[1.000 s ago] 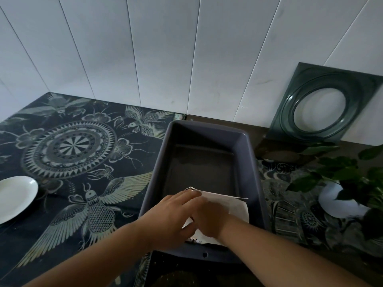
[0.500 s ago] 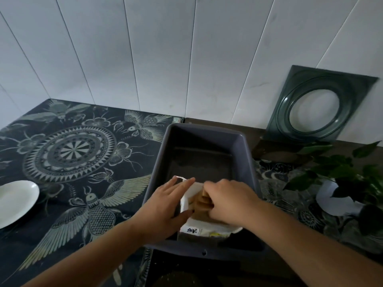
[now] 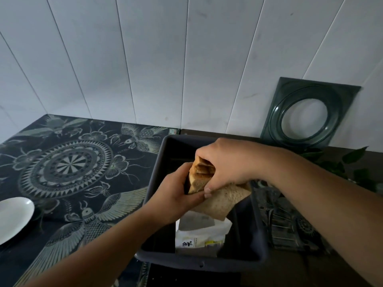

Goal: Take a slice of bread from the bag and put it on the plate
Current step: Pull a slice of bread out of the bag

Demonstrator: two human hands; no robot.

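Bread (image 3: 219, 200) lifted from bag (image 3: 200, 235), both hands gripping, plate (image 3: 14, 218) far left

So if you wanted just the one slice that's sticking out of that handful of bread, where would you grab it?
Probably by the free lower corner of the slice, coming from the right. It fans out flat below the right hand, clear of the bunched crusts that both hands squeeze, and hangs above the bag. The left hand blocks the other side.

bag (image 3: 200, 235) in the tub (image 3: 257, 241); bread (image 3: 219, 201) above it; plate (image 3: 12, 218) far left on the cloth (image 3: 68, 168)
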